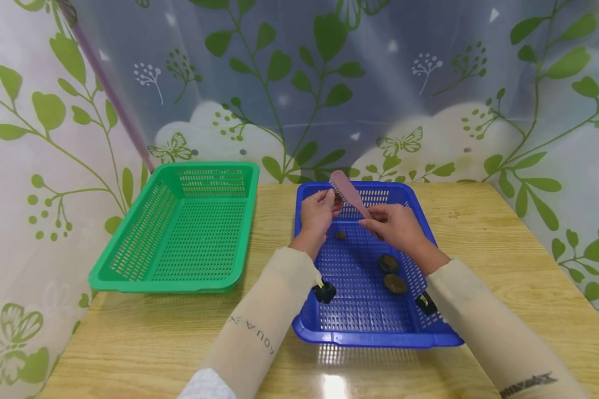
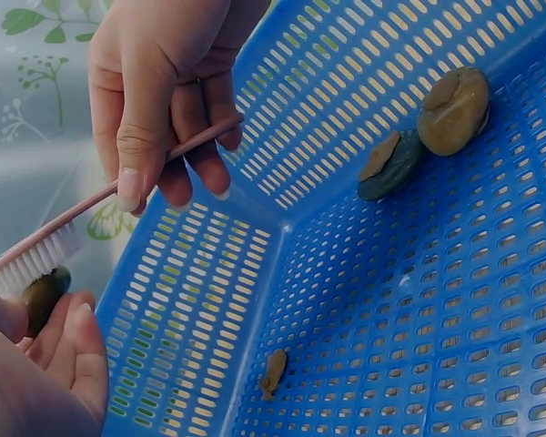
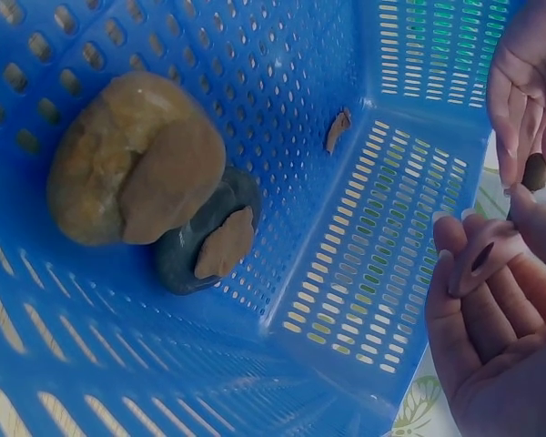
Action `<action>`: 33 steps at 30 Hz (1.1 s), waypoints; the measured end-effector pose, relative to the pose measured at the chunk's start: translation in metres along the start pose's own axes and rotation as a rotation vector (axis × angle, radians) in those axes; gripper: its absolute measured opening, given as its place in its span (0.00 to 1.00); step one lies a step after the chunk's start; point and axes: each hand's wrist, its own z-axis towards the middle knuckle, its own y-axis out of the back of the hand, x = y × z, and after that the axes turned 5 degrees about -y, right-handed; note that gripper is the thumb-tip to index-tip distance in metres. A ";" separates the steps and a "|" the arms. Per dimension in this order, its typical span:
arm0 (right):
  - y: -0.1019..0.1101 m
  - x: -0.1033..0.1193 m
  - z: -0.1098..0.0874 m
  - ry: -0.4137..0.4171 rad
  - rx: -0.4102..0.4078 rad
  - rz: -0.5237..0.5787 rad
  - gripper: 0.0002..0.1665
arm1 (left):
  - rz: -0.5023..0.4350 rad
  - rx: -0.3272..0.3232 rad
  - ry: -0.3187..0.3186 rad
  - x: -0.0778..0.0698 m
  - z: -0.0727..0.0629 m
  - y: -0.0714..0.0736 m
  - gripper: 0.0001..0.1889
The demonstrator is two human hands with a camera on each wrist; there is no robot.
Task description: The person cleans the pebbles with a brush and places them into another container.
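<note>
Over the far end of the blue basket (image 1: 379,339), my right hand (image 1: 396,224) grips the handle of a pink brush (image 1: 346,189). Its white bristles (image 2: 50,250) touch a small dark stone (image 2: 45,299), which my left hand (image 1: 316,216) pinches between thumb and fingers. Inside the basket, a tan stone (image 3: 132,164) and a dark grey-green stone (image 3: 200,232) lie side by side against the right wall, each with a flat brown patch on top. A small brown piece (image 2: 273,373) lies near the far wall.
A green basket (image 1: 199,238) stands to the left on the wooden table (image 1: 479,238). Behind the table hangs a leaf-patterned curtain (image 1: 299,100). Both forearms reach over the blue basket's sides.
</note>
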 end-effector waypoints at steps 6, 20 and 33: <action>0.000 -0.001 0.001 -0.019 -0.058 -0.039 0.16 | -0.049 -0.001 0.009 0.001 0.001 -0.001 0.18; -0.003 0.002 -0.001 0.083 -0.001 0.036 0.13 | -0.094 0.073 0.047 0.000 -0.001 -0.001 0.17; -0.002 0.000 0.001 0.033 0.055 0.027 0.12 | -0.073 0.107 0.080 -0.001 0.000 -0.003 0.19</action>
